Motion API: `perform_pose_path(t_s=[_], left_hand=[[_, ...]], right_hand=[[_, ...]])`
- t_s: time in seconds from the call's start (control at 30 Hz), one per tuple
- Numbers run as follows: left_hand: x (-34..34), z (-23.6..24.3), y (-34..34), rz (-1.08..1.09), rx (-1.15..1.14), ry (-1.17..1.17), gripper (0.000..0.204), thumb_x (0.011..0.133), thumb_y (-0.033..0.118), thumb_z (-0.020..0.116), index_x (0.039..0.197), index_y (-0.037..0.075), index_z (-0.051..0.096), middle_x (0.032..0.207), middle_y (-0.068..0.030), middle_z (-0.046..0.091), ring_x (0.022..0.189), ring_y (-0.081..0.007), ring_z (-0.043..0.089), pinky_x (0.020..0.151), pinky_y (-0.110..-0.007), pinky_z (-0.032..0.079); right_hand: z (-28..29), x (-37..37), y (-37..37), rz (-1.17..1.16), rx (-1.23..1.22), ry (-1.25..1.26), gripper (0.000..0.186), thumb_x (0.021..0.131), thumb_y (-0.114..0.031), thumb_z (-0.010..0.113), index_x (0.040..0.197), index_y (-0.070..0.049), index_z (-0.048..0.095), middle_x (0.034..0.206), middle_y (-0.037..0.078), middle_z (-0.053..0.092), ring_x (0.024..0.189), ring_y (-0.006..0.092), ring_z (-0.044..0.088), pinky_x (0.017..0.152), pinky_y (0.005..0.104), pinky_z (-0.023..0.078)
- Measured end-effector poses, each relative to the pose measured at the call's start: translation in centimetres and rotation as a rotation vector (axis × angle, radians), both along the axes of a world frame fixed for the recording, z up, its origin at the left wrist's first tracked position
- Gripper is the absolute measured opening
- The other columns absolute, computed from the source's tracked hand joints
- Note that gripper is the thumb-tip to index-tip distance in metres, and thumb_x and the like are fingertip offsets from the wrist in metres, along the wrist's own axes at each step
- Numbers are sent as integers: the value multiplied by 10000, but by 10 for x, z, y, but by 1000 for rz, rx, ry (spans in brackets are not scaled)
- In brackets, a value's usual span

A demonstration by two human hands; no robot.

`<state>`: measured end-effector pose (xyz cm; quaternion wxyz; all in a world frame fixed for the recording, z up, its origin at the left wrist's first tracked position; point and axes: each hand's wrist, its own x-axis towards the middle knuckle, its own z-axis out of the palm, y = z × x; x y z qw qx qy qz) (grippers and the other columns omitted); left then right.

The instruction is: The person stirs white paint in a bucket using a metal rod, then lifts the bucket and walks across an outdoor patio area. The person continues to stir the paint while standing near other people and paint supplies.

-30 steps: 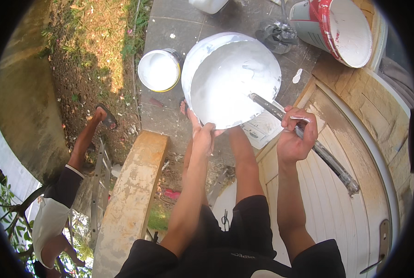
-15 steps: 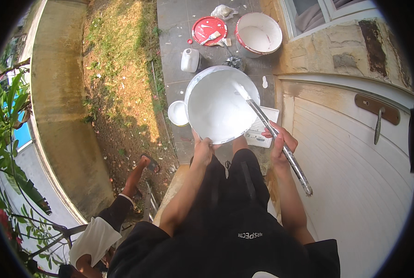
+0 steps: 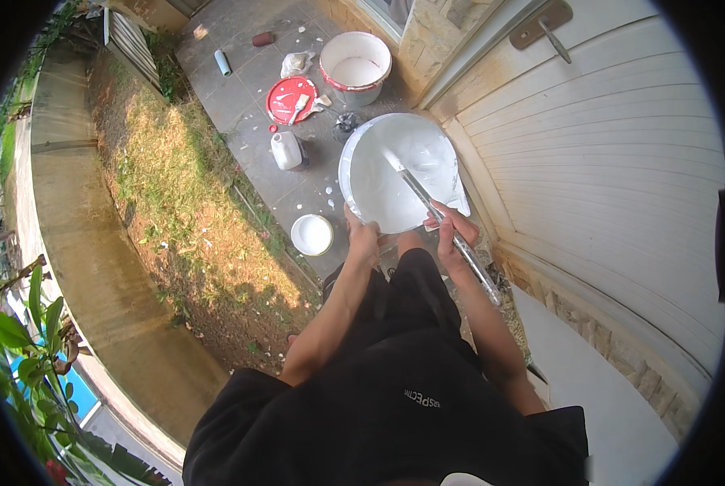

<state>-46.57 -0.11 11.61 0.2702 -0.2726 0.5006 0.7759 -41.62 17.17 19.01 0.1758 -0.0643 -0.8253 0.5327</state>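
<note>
A wide white bucket (image 3: 378, 194) of white paint is held out over my legs. My left hand (image 3: 362, 241) is closed on its near left rim. In my right hand (image 3: 453, 236) is a silvery, paint-smeared metal pole (image 3: 482, 279), gripped at a slant; its upper end reaches into the bucket and is coated white. Beyond the left side of the bucket, a small white paint pot (image 3: 312, 235) stands on the grey tiles. A white plastic jug (image 3: 288, 151) and a red lid (image 3: 277, 97) with a paintbrush (image 3: 300, 105) lie farther up the floor.
A red-rimmed bucket (image 3: 354, 69) stands against the stone-clad wall (image 3: 435, 32). Roller sleeves (image 3: 263, 38) lie at the far end of the tiles. A white door (image 3: 589, 146) is close on my right; a dirt-and-grass strip (image 3: 176, 202), low wall (image 3: 70, 243) and leaves are on my left.
The view has swung, showing more of the walkway's far end and the door. The person by the ladder at lower left is now mostly out of view. My grip on bucket and pole remains.
</note>
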Motion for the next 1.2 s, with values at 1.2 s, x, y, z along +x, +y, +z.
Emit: perform_pose_path(t_s=[1.2], left_hand=[[163,-1,94,-793,61,300,966,763,-122,375,1586,147,-54,1533,-221,216,1347,-383,417,996,-511,527]], right_hand=[[4,308,-11,-1047,2,-72,394,989,-252,492,1088,71,695,784,142,702,665,197,692,626,309,551]])
